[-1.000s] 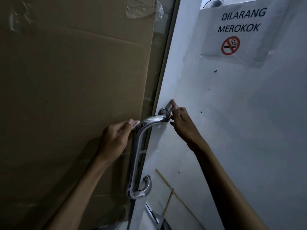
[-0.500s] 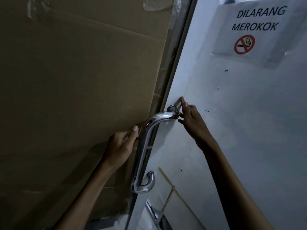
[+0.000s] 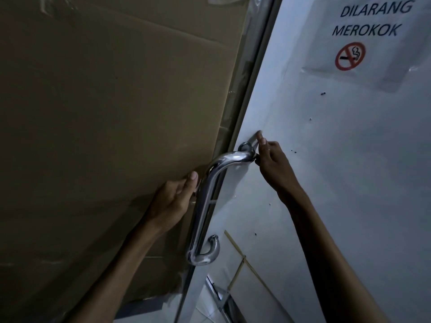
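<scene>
**Both hands at the door pull**

The chrome pull handle [image 3: 205, 201] stands upright on the seam between the cardboard-covered panel [image 3: 116, 113] and the white door [image 3: 326, 183].

Your right hand [image 3: 272, 164] works at its top mount [image 3: 246, 148]. The forefinger is stretched up against the door and the other fingers are bunched by the handle's end, likely fiddling with the fixing. It is too dim to tell whether they pinch anything.

Your left hand [image 3: 172, 199] sits just beside the bar with the thumb laid on the cardboard, probably steadying it. The fingertips tuck behind the bar, so I cannot tell their grip.

A no-smoking sign [image 3: 363, 38] hangs above, and thin yellowish sticks [image 3: 242, 259] cross the door below. The bar itself crowds your left hand.
</scene>
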A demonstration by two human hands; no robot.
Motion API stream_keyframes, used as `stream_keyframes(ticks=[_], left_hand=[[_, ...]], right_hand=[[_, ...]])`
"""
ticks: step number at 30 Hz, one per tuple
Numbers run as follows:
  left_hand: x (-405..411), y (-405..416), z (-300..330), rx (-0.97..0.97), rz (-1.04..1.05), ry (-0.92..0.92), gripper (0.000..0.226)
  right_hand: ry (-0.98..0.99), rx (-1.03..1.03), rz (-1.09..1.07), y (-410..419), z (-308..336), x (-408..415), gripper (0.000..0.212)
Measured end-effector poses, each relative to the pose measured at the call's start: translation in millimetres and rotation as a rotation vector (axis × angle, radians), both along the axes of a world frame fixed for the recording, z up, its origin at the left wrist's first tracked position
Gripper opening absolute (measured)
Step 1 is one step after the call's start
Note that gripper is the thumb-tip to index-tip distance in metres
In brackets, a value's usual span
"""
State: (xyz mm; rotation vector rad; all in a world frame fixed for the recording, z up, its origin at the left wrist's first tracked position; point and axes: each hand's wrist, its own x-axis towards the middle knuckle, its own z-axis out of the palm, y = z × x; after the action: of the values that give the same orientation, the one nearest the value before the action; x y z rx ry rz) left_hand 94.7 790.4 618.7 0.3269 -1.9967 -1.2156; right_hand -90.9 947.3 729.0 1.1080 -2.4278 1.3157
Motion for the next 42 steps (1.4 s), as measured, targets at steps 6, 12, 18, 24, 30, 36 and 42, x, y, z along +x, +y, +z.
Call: stream_keyframes(ticks=[6,12,18,24,30,36,42], left_hand=[[6,-4,-1,0.096,-0.046,0.027,0.082],[4,-3,-17,0.106,-0.025,-0.022,0.087],[7,9,-31,0.024,-0.026,-0.084,0.107],[3,10,-51,0.151,0.029,0.049,0.071],[7,13,-57,0.252,0.022,0.028,0.052],[7,31,-75,0.307,0.080,-0.017,0.049],[-2,32,-86,0.449,0.134,0.081,0.047]], right_hand=[[-0.034,-0.041,-0.008,0,-1,2,0.062],[-0.102,-0.044,-0.044,-1,1,5,0.063],[-0.062,-0.036,-0.037,2,2,8,0.064],[-0.062,-0.014,-0.007,7,5,15,0.045],[0.009,-0.005,0.014,7,4,19,0.040],[0.022,-0.061,0.078,1,-6,14,0.036],[0.073,-0.102,0.089,-2,-18,-1,0.050]])
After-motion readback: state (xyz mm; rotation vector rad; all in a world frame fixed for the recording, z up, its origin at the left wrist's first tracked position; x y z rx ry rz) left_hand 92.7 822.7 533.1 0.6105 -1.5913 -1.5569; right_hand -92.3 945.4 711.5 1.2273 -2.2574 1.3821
